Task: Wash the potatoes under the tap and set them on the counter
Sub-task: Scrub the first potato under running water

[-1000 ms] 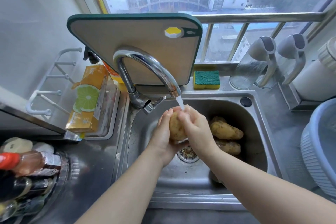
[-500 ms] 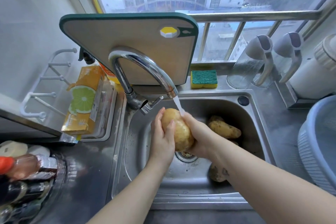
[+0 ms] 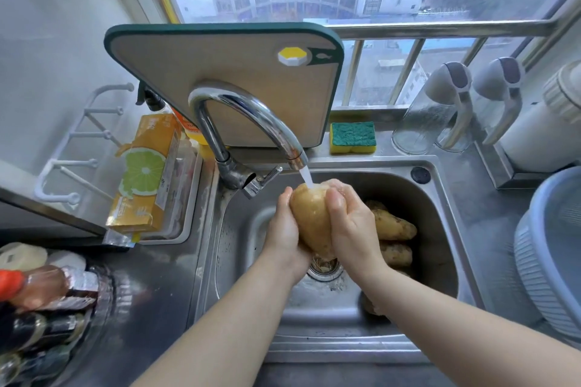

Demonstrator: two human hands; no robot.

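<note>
Nearest the camera, two bare forearms reached in over the front rim of the sink (image 3: 345,352). The left hand (image 3: 283,229) cupped the potato (image 3: 311,220) from its left side, fingers wrapped behind it and mostly hidden. The right hand (image 3: 353,223) gripped the other side, thumb across the front and fingers curled over the top. Half a second earlier the right hand had been underneath; it had since come up to the flank and the potato had turned, so this looked like rubbing in mid-wash, not yet ready for the counter (image 3: 465,198). The potato was held above the drain, its long axis nearly upright and its narrower end pointing up and away into the water stream (image 3: 306,179) from the tap (image 3: 251,110). Behind it, other potatoes (image 3: 393,226) lay in the basin.
</note>
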